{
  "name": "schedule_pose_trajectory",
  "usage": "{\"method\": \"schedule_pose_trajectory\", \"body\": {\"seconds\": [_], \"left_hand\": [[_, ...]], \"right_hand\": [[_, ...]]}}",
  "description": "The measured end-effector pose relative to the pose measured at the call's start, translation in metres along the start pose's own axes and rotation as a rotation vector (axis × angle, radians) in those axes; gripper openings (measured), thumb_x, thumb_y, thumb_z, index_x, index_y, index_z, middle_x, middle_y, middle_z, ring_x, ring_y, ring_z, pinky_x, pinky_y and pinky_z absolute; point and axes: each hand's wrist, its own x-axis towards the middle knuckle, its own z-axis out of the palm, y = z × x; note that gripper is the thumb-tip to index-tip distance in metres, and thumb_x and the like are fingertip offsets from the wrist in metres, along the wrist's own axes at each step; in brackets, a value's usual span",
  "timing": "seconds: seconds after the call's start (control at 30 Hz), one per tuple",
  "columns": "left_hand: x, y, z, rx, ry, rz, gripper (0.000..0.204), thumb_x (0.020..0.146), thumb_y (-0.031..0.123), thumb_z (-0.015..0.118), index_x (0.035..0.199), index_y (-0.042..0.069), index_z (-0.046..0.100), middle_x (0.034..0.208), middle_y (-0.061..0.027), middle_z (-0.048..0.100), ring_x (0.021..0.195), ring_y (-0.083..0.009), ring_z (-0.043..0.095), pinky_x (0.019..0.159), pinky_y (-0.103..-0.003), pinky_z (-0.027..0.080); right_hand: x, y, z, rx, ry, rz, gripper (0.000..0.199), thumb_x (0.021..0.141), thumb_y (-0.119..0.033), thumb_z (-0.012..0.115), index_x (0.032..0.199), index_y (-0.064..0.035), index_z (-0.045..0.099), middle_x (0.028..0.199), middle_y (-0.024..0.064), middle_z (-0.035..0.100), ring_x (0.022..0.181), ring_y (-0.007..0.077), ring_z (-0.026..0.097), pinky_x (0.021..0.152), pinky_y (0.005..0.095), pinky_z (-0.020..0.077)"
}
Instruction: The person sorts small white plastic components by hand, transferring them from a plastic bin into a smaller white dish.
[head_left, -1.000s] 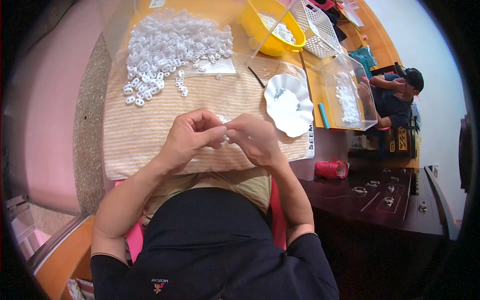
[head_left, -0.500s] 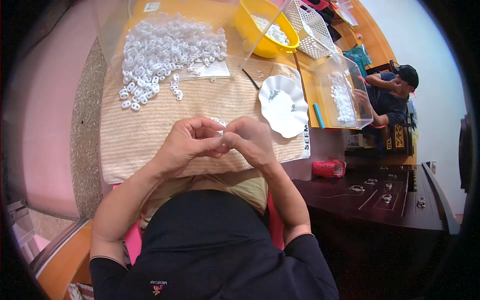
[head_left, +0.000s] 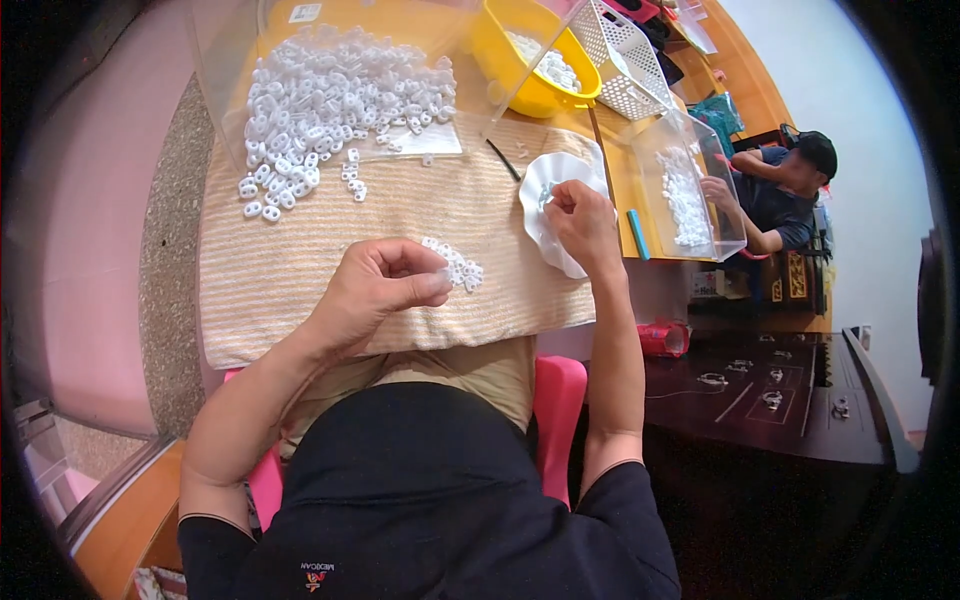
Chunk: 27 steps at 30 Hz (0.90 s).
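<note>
A striped cloth [head_left: 330, 270] is spread over a work surface, w/ a pink wall at 9 o'clock and a dark cabinet [head_left: 790, 400] at 4 o'clock. A heap of small white plastic parts [head_left: 340, 100] is seen at 12 o'clock, a yellow bowl [head_left: 500, 60] beside it at 1. A short row of parts [head_left: 458, 266] lies near centre, just beside the left hand [head_left: 375, 290], which is curled, thumb pressed to fingertips; whether a part is pinched there can't be told. The right hand [head_left: 582, 222] is closed over the white dish [head_left: 545, 185] at 2 o'clock, fingertips bunched as if picking. The parts are judged v. light, stiff, smooth, prob. slippery; best taken by the edges in a fingertip pinch. Another person [head_left: 780, 190] is at work at 3 o'clock.
</note>
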Motion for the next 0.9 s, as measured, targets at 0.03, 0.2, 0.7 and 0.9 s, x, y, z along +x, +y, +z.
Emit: {"method": "schedule_pose_trajectory", "body": {"seconds": [0.03,0.2,0.7,0.9], "left_hand": [[0.001,-0.001,0.000,0.014,0.005,0.015,0.016,0.085,0.004,0.068,0.099,-0.002,0.064,0.090,-0.0090,0.068,0.080,-0.0150,0.067,0.077,-0.029,0.057],[0.001,0.000,-0.001,0.040,0.008,0.016,0.014,0.085,0.004,0.068,0.098,-0.002,0.065,0.090,-0.0086,0.068,0.081,-0.0143,0.066,0.078,-0.028,0.056],[0.000,0.003,-0.001,-0.094,0.086,-0.039,0.017,0.079,-0.001,0.071,0.095,-0.003,0.066,0.093,-0.0096,0.067,0.086,-0.0155,0.065,0.082,-0.028,0.054],[-0.002,0.003,0.001,-0.119,0.159,-0.030,0.016,0.079,-0.001,0.071,0.095,-0.002,0.067,0.095,-0.0085,0.067,0.086,-0.0144,0.064,0.081,-0.026,0.053]], "right_hand": [[0.002,-0.001,0.000,-0.021,-0.013,-0.015,0.016,0.077,-0.009,0.064,0.089,-0.0001,0.066,0.080,0.0174,0.068,0.076,0.0335,0.067,0.072,0.0392,0.0525],[0.009,-0.005,0.003,-0.091,-0.041,-0.019,0.016,0.076,-0.008,0.062,0.089,-0.0001,0.066,0.081,0.0191,0.067,0.078,0.0357,0.066,0.073,0.0415,0.0519],[-0.004,-0.007,-0.003,-0.018,-0.165,0.056,0.017,0.072,-0.011,0.064,0.083,0.0001,0.069,0.079,0.0180,0.067,0.073,0.0310,0.066,0.070,0.0363,0.0515],[-0.025,-0.012,-0.002,0.249,-0.019,0.012,0.013,0.077,-0.008,0.066,0.087,0.0010,0.069,0.073,0.0129,0.067,0.067,0.0172,0.064,0.064,0.0281,0.0504]]}}
